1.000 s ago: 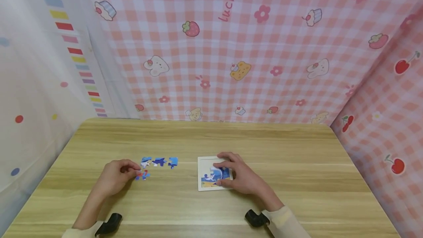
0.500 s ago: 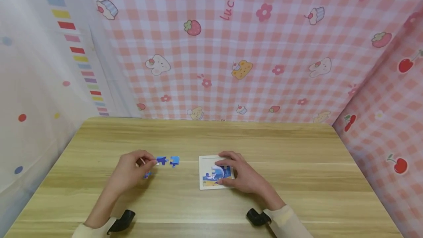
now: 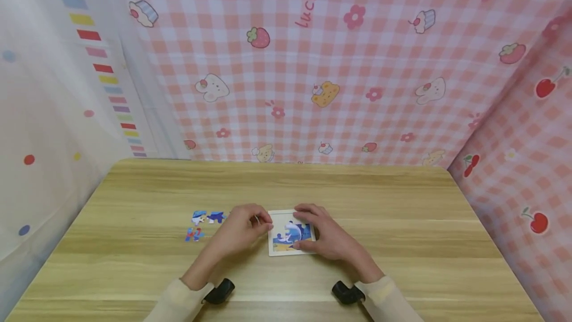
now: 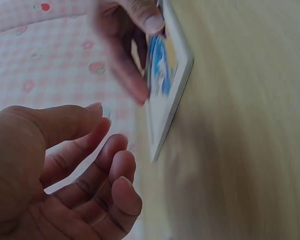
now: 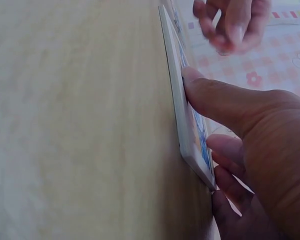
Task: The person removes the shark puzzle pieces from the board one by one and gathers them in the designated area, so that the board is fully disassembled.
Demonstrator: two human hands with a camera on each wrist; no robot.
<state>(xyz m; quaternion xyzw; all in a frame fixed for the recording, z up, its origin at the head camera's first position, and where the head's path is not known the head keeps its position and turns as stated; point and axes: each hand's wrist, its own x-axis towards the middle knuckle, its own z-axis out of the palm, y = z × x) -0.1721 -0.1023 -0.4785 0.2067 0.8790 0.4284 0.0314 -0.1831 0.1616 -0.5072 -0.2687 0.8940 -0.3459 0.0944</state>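
My left hand (image 3: 243, 227) reaches the left edge of a white-framed puzzle tray (image 3: 276, 253), thumb and forefinger brought together. In the left wrist view a small bluish sliver shows at those fingertips (image 4: 93, 107), seemingly a puzzle piece seen edge-on, mostly hidden. My right hand (image 3: 328, 235) holds the tray by its right side, thumb over the near edge and fingers at the far edge. Joined puzzle pieces (image 3: 298, 232) with a blue and white picture fill the tray's lower and right part; its upper left shows bare backing.
Left of the tray lie loose pieces: a blue and white one (image 3: 198, 217), a dark blue one (image 3: 216, 217) and red and blue shapes (image 3: 194, 234). Another spot beside them is covered by my left hand. A pink checked curtain (image 3: 286, 73) hangs behind the wooden table (image 3: 380, 202).
My left hand has travelled right, from beside the red and blue shapes, past the upper loose pieces, to the tray. My right hand and the tray have stayed in place.
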